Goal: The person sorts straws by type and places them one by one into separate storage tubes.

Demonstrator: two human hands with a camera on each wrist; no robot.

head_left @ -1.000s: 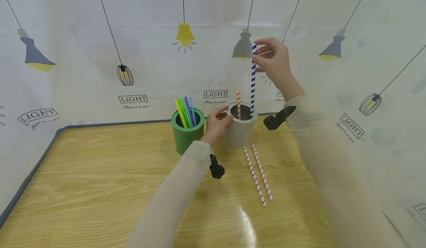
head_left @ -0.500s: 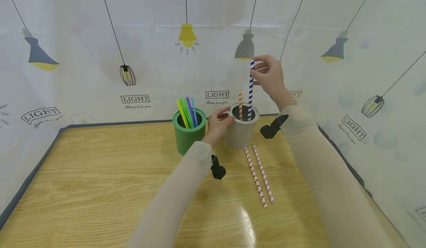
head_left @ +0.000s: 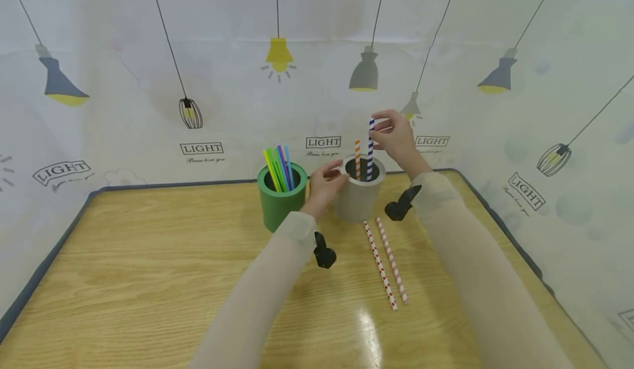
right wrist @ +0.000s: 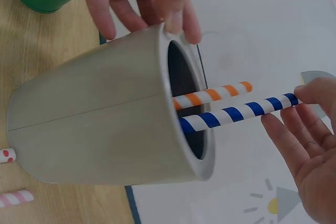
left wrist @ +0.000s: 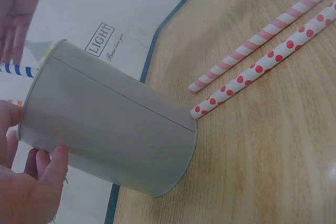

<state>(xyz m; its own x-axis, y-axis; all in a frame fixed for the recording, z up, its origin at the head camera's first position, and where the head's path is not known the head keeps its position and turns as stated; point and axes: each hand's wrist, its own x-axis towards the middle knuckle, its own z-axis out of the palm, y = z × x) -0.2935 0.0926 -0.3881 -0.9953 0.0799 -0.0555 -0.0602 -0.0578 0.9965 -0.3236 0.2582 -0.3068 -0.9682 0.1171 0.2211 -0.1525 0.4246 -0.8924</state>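
My right hand (head_left: 398, 139) pinches the upper end of a blue-and-white striped paper straw (right wrist: 236, 114) between thumb and fingertips. The straw's lower part is inside the grey cup (head_left: 358, 202), hidden by its wall. Beside it in the same cup stands an orange-and-white striped straw (right wrist: 212, 96). At the cup's left side, my left hand (head_left: 324, 186) holds the rim, its thumb and fingers set against the edge and outer wall. On the table in front of the cup lie a red-dotted white straw (head_left: 380, 265) and a pink-striped straw (head_left: 393, 260).
A green cup (head_left: 281, 210) stands left of the grey one, holding several bright plastic straws (head_left: 278, 169). Behind both cups rises a backdrop (head_left: 238, 71) printed with lamps. Wood-grain table (head_left: 148, 281) extends to the left and front.
My right hand has come down and slightly left, lowering the blue-striped straw deeper into the grey cup. The left hand stays at the rim.
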